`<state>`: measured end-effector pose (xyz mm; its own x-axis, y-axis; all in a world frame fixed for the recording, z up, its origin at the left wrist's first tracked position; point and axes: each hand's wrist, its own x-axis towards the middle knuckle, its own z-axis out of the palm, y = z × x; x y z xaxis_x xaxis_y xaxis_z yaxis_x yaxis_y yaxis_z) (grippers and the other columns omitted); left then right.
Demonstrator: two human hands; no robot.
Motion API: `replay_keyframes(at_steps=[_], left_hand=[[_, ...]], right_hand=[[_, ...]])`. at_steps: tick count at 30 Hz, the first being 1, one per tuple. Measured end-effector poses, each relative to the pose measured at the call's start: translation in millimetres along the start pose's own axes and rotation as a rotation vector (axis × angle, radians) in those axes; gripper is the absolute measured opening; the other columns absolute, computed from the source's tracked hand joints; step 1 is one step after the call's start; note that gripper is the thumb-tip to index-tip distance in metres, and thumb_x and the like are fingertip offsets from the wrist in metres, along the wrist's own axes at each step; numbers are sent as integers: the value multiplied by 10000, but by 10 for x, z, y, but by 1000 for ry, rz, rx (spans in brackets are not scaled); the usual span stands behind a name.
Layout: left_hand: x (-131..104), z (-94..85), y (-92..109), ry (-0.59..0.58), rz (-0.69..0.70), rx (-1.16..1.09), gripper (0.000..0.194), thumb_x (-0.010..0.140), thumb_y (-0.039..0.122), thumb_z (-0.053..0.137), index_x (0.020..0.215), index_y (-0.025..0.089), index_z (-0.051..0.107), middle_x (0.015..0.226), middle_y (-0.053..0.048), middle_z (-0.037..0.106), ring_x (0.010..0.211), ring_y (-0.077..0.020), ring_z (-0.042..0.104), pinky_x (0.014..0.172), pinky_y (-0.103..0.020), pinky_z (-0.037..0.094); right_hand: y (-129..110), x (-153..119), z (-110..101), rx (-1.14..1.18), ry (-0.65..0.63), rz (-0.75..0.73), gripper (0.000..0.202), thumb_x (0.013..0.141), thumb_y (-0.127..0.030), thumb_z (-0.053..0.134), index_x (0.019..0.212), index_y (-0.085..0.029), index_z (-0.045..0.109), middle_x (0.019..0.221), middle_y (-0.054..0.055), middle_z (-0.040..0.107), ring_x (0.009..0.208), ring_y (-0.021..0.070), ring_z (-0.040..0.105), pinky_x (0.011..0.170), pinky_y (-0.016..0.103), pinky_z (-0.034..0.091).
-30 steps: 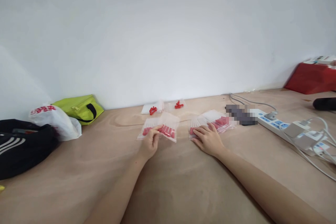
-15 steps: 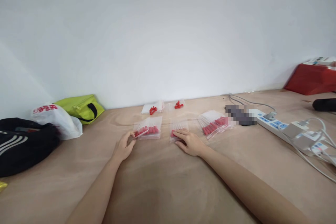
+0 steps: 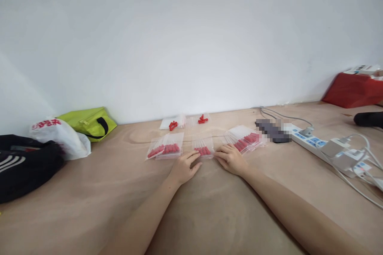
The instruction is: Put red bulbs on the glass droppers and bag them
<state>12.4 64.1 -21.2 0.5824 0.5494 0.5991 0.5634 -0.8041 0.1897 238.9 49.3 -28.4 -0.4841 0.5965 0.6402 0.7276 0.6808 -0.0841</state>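
Note:
Three groups of clear zip bags with red pieces lie in a row on the table. My left hand [image 3: 184,167] rests at the lower left edge of the middle bags [image 3: 203,150], its thumb apart from the fingers. At the lower right corner of those bags is my right hand [image 3: 231,159], fingers spread low, close to the right bags [image 3: 245,140]. The left bags [image 3: 167,147] lie fanned and untouched. Behind them are two small heaps of loose red pieces, the left heap [image 3: 172,125] and the right heap [image 3: 202,119], both on bags.
On the left are a black bag [image 3: 30,171], a white plastic bag [image 3: 64,137] and a lime-green bag [image 3: 89,123]. To the right lie a dark, pixelated flat object [image 3: 269,129], a power strip [image 3: 309,139] with cables, and a red bag [image 3: 353,89].
My left hand has let go of a bag at the left group and moved right to the middle bags. My right hand has shifted right, uncovering the red pieces in the middle.

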Motion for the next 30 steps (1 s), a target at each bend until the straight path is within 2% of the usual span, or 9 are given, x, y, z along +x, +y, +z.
replay_keyframes(at_steps=[4, 8, 12, 14, 17, 22, 30], left_hand=[[8, 29, -34, 38, 11, 64, 241, 787, 294, 546, 979, 160, 603, 987, -90, 644, 894, -198, 615, 781, -334, 524], [-16, 43, -52, 89, 65, 185, 182, 846, 225, 458, 914, 163, 615, 910, -66, 662, 819, -160, 632, 735, -278, 532], [-11, 44, -74, 74, 109, 234, 238, 877, 174, 380, 859, 163, 617, 838, -58, 663, 756, -155, 633, 681, -271, 527], [-5, 30, -79, 55, 125, 260, 269, 884, 162, 350, 826, 150, 613, 788, -62, 655, 693, -159, 626, 615, -271, 521], [3, 2, -71, 30, 137, 294, 299, 891, 155, 317, 808, 137, 604, 743, -66, 637, 622, -159, 602, 554, -273, 498], [16, -28, -36, 12, 153, 318, 311, 898, 137, 279, 875, 139, 589, 816, -79, 633, 713, -167, 597, 622, -282, 492], [32, -52, -39, -35, 174, 324, 327, 879, 113, 269, 812, 144, 587, 753, -72, 619, 692, -173, 584, 616, -288, 479]], right_hand=[[-29, 49, 76, 111, 63, 142, 160, 814, -145, 426, 803, -185, 581, 739, 30, 627, 708, 146, 541, 689, 293, 329], [-14, 44, 112, 245, 124, 316, 120, 813, -194, 453, 740, -189, 549, 679, -5, 623, 647, 130, 551, 713, 296, 325], [-1, 31, 90, 282, 111, 370, 130, 819, -217, 453, 733, -191, 547, 665, -15, 621, 625, 120, 543, 714, 293, 322], [-24, 36, 55, 217, 97, 334, 134, 821, -224, 449, 744, -191, 554, 685, -7, 621, 654, 125, 538, 714, 296, 313], [-105, 68, 15, 13, 100, 198, 129, 798, -284, 491, 837, -205, 586, 774, 24, 621, 753, 159, 519, 738, 320, 293], [-266, 174, 86, -280, 168, 73, 179, 799, -268, 491, 934, -251, 607, 844, 49, 596, 777, 169, 483, 781, 355, 258], [-366, 342, 258, -259, 128, -122, 225, 851, -180, 415, 811, -235, 629, 764, 11, 627, 740, 141, 471, 858, 375, 236]])
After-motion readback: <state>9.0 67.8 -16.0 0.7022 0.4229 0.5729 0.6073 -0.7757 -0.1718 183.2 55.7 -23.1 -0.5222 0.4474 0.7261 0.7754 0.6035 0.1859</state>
